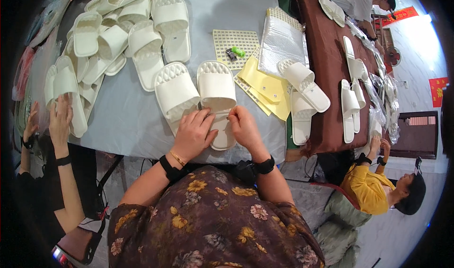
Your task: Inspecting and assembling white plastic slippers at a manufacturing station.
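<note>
On the tabletop point(135, 135), a white slipper point(217, 85) lies toe-away beside its mate point(177, 89). My left hand point(194, 127) lies part-open over both, presumably steadying them; my right hand point(243, 126) curls at the edge, full closure and contents indeterminable.

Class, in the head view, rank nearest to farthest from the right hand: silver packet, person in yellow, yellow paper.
1. Yellow paper: beyond the right hand, slightly right.
2. Silver packet: beyond the paper.
3. Person in yellow: far right.
</note>
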Demonstrator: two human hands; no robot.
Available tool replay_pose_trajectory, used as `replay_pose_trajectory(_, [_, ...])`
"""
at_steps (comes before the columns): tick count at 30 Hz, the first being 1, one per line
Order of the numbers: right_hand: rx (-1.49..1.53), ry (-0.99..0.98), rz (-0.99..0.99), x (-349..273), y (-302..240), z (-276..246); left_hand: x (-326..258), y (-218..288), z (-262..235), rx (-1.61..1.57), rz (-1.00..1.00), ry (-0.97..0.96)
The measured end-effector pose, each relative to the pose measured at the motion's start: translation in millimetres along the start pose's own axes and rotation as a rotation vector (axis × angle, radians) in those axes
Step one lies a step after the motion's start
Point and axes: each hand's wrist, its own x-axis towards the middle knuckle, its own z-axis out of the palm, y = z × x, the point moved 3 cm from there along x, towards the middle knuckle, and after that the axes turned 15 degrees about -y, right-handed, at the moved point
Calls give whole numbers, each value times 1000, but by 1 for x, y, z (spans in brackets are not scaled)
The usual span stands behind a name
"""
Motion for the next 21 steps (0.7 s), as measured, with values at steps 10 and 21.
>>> replay_pose_trajectory(10, [-472, -172, -156, 16, -23, 1, -1, 0, -2, -31, 19, 13])
replay_pose_trajectory(21, [-599, -186, -166, 20, -19, 10, -3, -1, 0, -29, 19, 44])
